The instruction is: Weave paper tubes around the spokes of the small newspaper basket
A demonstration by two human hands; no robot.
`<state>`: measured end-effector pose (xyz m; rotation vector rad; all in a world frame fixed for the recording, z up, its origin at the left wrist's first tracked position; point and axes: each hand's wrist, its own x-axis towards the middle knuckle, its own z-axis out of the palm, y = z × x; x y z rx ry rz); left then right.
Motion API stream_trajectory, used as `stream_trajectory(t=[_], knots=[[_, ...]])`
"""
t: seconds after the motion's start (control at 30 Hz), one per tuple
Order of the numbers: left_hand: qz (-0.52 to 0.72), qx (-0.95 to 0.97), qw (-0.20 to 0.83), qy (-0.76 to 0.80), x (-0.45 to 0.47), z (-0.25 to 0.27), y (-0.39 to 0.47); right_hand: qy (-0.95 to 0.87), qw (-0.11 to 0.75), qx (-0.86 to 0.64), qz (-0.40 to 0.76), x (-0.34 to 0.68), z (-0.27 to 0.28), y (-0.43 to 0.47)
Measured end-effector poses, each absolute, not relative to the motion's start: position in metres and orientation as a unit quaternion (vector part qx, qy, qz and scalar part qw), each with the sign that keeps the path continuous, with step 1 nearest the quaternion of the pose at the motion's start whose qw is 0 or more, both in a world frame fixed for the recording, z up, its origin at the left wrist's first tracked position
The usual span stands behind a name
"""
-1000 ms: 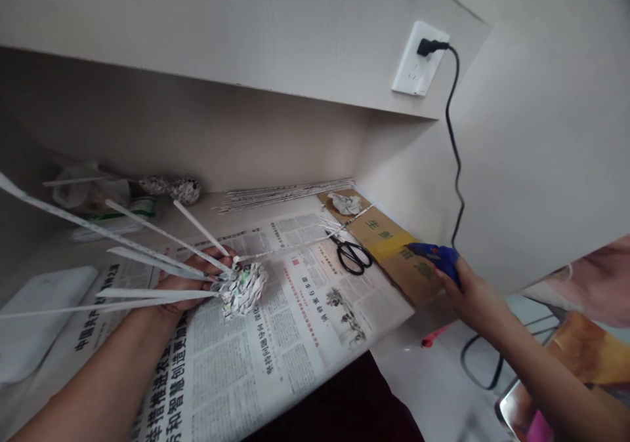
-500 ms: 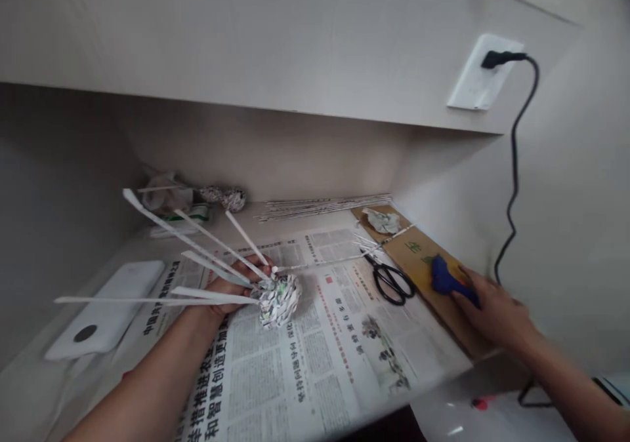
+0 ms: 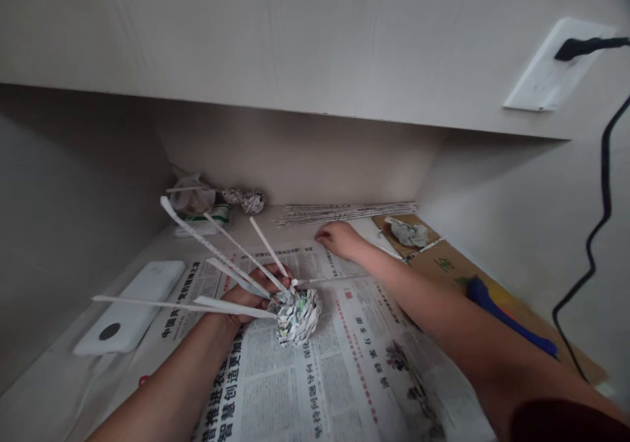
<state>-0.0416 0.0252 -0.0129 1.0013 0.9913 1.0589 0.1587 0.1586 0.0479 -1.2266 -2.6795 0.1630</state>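
Paper weave [image 3: 298,319] in left hand [image 3: 260,277]

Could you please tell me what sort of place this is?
Probably a desk nook used for papercraft: newspaper spread out, paper sticks lying at the back, and a woven paper piece in the left hand.

Free: newspaper [image 3: 339,376] nearside of woven ball [image 3: 298,317] | Obstacles: paper strips [image 3: 224,306] fanning left, panel [image 3: 305,42] overhead
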Motion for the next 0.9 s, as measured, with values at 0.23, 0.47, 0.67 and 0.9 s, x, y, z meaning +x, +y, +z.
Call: stream_trajectory(t=[0.23, 0.47, 0.67, 0.9], knots=[[0.465, 0.429, 0.644, 0.431, -0.042, -0.016, 0.030, -0.881, 0.081, -0.466, 0.024, 0.095, 0.023, 0.220], [0.479, 0.423, 0.649, 0.413, -0.043, -0.019, 0.029, -0.909, 0.139, -0.389, 0.049, 0.108, 0.035, 0.192], [0.529, 0.374, 0.655, 0.389, -0.045, -0.019, 0.031, -0.904, 0.375, -0.199, 0.056, 0.158, 0.084, 0.126], [0.622, 0.285, 0.638, 0.353, -0.051, -0.016, 0.034, -0.887, 0.374, -0.256, -0.087, 0.199, 0.085, 0.056]])
